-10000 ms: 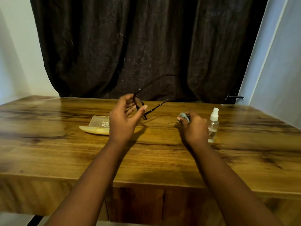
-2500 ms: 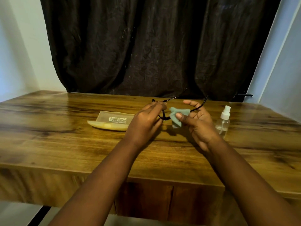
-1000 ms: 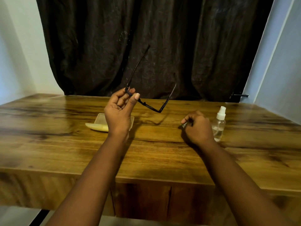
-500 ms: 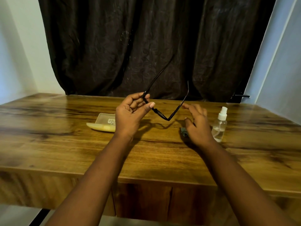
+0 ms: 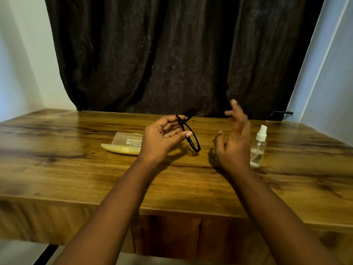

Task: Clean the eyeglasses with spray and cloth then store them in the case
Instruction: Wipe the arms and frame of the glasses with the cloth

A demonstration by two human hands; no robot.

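My left hand [image 5: 162, 139] pinches the black eyeglasses [image 5: 192, 139] by the frame's upper end, above the table's middle. The frame hangs down edge-on, and one temple points back toward the curtain. My right hand [image 5: 234, 142] is raised to the right of the glasses with its fingers spread and holds nothing. The grey-green cloth [image 5: 213, 153] lies on the table, mostly hidden behind that hand. A pale yellow case [image 5: 124, 144] lies open to the left, partly covered by my left hand. A clear spray bottle [image 5: 258, 148] with a white nozzle stands just right of my right hand.
The wooden table [image 5: 76, 169] runs across the whole view, with its front edge near me. A dark curtain [image 5: 172, 54] hangs behind it. Light walls stand on both sides, and a black handle [image 5: 282, 112] shows at the back right.
My right hand has let the cloth lie on the table and lifted with fingers spread. My left hand has lowered and turned the glasses, so the frame now hangs downward.
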